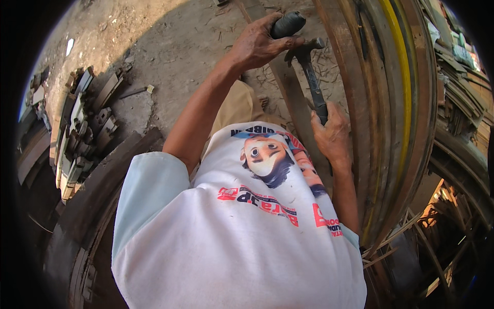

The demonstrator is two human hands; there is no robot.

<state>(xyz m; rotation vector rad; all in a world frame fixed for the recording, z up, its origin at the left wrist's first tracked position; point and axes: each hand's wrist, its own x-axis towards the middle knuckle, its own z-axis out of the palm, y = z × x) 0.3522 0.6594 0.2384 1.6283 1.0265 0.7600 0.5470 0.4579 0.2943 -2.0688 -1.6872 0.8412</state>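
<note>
Clasping a black cylinder (288, 26) in the left hand (260, 44), between thumb and fingers, near the top of the view, just beside the head of a hammer (312, 77). Gripping that hammer by its handle in the right hand (332, 131), above a plank (286, 80). Flanked by long boards (381, 103) rightward and scrap wood (77, 117) leftward.
</note>
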